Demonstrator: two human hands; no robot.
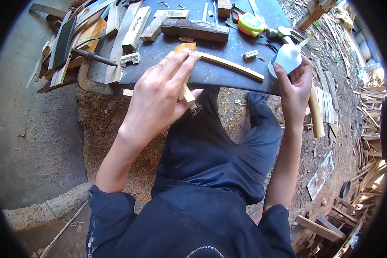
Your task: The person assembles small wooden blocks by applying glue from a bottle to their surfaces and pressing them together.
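While left hand (159,92) presses flat on small wood piece (187,92) at near table (228,71) edge, fingers clamped over it, we hold white glue bottle (287,58) in right hand (297,81), nozzle up, off to side. No glue visible on wood; we judge gluing not yet begun. Piece pale, short, squared, end jutting past edge. Curved wood strip (232,65) lies just beside fingertips; tape measure (250,23) farther back.

Bright daylight, glare at right, soft shadows, strong fisheye curving, dark vignetted corners
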